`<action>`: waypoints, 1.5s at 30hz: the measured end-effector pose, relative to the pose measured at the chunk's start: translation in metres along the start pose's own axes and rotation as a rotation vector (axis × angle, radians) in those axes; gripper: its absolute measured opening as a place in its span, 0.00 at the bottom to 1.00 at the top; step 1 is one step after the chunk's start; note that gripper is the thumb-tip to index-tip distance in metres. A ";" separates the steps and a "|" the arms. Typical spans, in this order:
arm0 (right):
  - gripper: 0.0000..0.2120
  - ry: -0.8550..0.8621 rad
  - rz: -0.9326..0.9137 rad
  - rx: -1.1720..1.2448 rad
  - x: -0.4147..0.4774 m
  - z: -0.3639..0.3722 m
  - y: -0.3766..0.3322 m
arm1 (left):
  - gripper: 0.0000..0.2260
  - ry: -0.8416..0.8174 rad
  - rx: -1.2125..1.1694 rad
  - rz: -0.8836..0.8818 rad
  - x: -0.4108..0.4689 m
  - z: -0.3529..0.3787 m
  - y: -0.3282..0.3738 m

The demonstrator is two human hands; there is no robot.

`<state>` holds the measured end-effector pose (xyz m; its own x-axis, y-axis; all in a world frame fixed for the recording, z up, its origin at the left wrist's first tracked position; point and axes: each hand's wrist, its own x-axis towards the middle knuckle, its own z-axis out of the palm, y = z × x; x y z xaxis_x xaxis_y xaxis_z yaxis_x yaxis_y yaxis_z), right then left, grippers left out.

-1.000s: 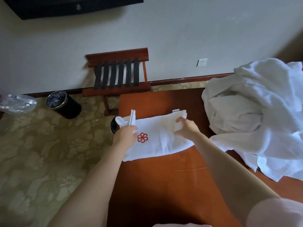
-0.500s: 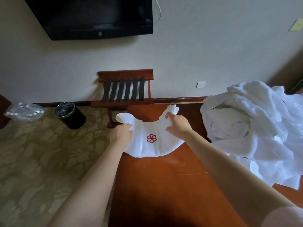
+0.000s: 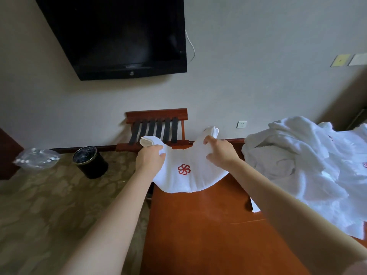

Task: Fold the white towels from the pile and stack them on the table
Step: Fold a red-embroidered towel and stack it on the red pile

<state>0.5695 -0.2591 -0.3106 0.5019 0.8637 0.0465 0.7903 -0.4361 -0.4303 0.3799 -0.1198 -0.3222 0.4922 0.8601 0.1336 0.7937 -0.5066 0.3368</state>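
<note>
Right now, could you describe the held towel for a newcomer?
Find the reddish table. Over its far end, the left hand and right hand hold a white towel. Unlike the rumpled pile alongside, it is folded, with a red flower emblem.

My left hand point(image 3: 151, 158) grips one end of the folded white towel point(image 3: 190, 181), layered edges poking out past my knuckles. My right hand point(image 3: 220, 153) pinches the other end, a folded corner sticking up above my fingers. The towel sags in a curve between them, its red flower emblem point(image 3: 184, 169) facing me, over the far end of the wooden table point(image 3: 198, 235). On my right, the pile point(image 3: 307, 165) of white towels sprawls across the tabletop. Beyond: a luggage rack point(image 3: 156, 116), a black bin point(image 3: 90, 162) and a wall-mounted TV point(image 3: 119, 36).
</note>
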 end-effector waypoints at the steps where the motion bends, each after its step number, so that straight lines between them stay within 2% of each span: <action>1: 0.21 0.013 0.017 -0.011 -0.003 -0.009 -0.001 | 0.16 0.005 -0.007 0.029 0.001 -0.002 0.005; 5: 0.21 0.067 0.053 -0.076 -0.019 -0.043 0.001 | 0.15 0.032 -0.074 0.133 -0.001 -0.007 0.030; 10: 0.22 0.175 -0.002 -0.129 -0.037 -0.075 0.022 | 0.14 0.105 -0.170 0.184 -0.019 -0.017 0.076; 15: 0.21 0.254 -0.094 -0.070 -0.056 -0.095 0.051 | 0.13 0.190 -0.213 0.193 -0.040 -0.017 0.124; 22: 0.21 0.353 -0.131 -0.087 -0.090 -0.134 0.108 | 0.14 0.168 -0.306 0.226 -0.056 0.007 0.195; 27: 0.20 0.496 -0.009 -0.115 -0.120 -0.167 0.151 | 0.12 0.225 -0.466 0.376 -0.061 0.022 0.266; 34: 0.19 0.613 -0.007 -0.062 -0.159 -0.218 0.218 | 0.10 0.290 -0.600 0.493 -0.099 0.031 0.372; 41: 0.19 0.676 -0.023 0.093 -0.196 -0.252 0.310 | 0.09 0.328 -0.582 0.405 -0.149 0.064 0.466; 45: 0.19 0.713 0.009 0.195 -0.210 -0.268 0.351 | 0.09 0.295 -0.568 0.454 -0.164 0.072 0.511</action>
<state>0.8361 -0.6615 -0.2297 0.6670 0.4571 0.5884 0.7417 -0.3320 -0.5828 0.7309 -0.5240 -0.2387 0.5465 0.5964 0.5879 0.1938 -0.7730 0.6041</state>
